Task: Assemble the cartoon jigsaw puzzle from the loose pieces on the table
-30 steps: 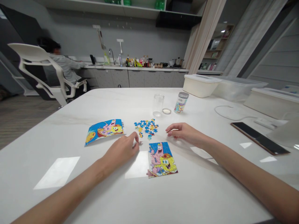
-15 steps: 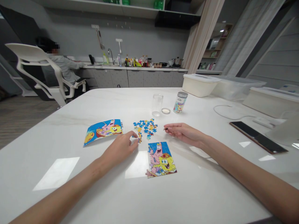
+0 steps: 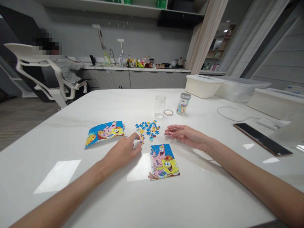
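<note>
A partly assembled jigsaw puzzle (image 3: 165,163) with a pink and a yellow cartoon character lies flat in front of me. Beyond it is a scattered pile of loose blue and yellow puzzle pieces (image 3: 149,128). My left hand (image 3: 125,148) rests at the pile's left edge, index finger and thumb apart beside a few pieces (image 3: 142,138). On the other side, my right hand (image 3: 185,135) pinches a small dark puzzle piece (image 3: 165,134) at its fingertips. A curved picture sheet (image 3: 105,133) showing the same characters lies left of the pile.
Behind the pile stand a clear jar (image 3: 160,107), its ring-like lid (image 3: 168,112) and a printed canister (image 3: 183,104). A phone (image 3: 261,139), a cable (image 3: 228,117) and storage boxes (image 3: 204,87) are at the right. A person (image 3: 65,69) sits at the far left.
My right hand has shifted slightly left with the small piece, turning it a little. The left hand stays almost in place by the loose pieces.
</note>
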Demonstrator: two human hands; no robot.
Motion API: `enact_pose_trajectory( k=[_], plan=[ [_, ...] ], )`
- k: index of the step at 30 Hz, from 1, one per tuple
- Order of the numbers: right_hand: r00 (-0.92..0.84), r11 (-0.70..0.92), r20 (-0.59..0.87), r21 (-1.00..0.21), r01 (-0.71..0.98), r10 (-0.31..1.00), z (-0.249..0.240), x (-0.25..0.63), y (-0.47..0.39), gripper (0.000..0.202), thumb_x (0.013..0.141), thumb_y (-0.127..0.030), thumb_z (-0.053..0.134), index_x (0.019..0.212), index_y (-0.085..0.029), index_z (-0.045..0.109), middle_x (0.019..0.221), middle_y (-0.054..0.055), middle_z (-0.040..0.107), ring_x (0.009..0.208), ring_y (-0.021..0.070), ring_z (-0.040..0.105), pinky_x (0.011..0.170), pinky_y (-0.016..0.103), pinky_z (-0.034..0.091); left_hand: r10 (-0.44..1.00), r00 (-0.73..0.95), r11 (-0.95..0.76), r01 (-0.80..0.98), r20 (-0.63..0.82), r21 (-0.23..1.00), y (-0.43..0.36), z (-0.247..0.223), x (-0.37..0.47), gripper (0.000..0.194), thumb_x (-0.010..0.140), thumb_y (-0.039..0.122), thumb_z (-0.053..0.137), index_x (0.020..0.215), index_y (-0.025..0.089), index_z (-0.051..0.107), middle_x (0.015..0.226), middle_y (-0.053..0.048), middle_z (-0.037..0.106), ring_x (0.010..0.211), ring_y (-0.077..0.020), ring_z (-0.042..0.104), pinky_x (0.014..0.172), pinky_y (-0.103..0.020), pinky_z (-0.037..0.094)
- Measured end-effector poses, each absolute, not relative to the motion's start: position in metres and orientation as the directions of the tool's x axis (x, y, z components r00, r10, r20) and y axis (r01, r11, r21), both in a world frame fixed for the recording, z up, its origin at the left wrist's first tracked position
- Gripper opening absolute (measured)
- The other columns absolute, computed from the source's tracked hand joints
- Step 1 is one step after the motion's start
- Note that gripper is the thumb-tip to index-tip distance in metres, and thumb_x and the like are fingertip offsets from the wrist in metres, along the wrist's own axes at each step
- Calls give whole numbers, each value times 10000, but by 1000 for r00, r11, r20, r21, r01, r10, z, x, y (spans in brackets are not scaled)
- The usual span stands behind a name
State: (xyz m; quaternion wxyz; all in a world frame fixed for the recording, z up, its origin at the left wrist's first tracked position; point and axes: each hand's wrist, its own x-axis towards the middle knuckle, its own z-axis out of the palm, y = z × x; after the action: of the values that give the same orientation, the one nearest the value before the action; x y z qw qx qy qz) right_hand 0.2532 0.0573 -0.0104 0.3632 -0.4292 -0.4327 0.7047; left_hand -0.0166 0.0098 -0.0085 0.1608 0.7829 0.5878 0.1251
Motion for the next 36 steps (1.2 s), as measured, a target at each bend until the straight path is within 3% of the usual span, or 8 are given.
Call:
enact_pose_trajectory(
  k=[9,15,19,23,26,31,33,36],
  plan=[
    [-364,-384,-303,-906,-175,881,-6,249,54,261,782,26,598,974,-148,561,1058,118,692,1002,173,674,878,236,561,956,292,-272,880,7,390,9,-10,-17,310,889,357,407,1116,194,543,591,-6,567,737,-230,572,630,-293,346],
    [-287,-404,-348,-900,-164,893,-2,247,52,205,816,-23,600,965,-156,554,971,88,698,791,98,687,671,124,564,954,300,-285,880,22,379,9,-9,-16,295,887,355,411,1098,197,542,625,-15,564,736,-224,562,636,-289,349],
    [-266,-411,-368,-902,-131,891,-1,248,52,181,844,-44,560,978,-166,559,903,47,685,529,23,545,474,80,475,953,303,-288,876,22,387,10,-10,-16,289,885,347,416,1096,192,540,625,-5,564,664,-198,550,626,-285,350],
    [-346,-389,-339,-917,-85,875,1,250,51,67,859,-173,603,910,-173,560,687,-45,582,364,-3,281,289,89,239,953,301,-283,878,12,386,10,-10,-17,287,882,341,420,1097,193,540,606,4,554,620,-187,536,608,-282,347],
    [-371,-388,-330,-917,-90,868,2,249,51,95,851,-215,626,811,-171,552,604,-77,493,359,-2,261,295,96,227,954,299,-280,880,10,382,9,-9,-17,276,884,345,418,1089,203,537,586,11,539,616,-190,530,596,-276,337],
    [-296,-406,-341,-893,-196,892,-2,248,53,108,830,-74,601,891,-159,571,874,49,669,710,61,618,640,120,511,954,300,-282,880,13,384,8,-8,-15,262,884,347,425,1071,199,535,588,11,542,615,-186,532,588,-273,328],
    [-305,-406,-339,-894,-190,890,-3,248,53,146,820,-53,599,917,-158,567,965,78,680,746,74,629,688,146,525,954,299,-280,878,11,388,9,-8,-15,262,884,349,426,1068,197,536,595,8,552,606,-183,533,577,-271,323],
    [-308,-384,-326,-912,-148,894,-6,249,53,161,801,-79,627,929,-163,574,929,59,685,613,55,567,608,156,513,953,303,-286,876,18,390,9,-9,-16,267,886,356,427,1070,198,538,598,7,561,602,-184,536,570,-273,318]
  ],
)
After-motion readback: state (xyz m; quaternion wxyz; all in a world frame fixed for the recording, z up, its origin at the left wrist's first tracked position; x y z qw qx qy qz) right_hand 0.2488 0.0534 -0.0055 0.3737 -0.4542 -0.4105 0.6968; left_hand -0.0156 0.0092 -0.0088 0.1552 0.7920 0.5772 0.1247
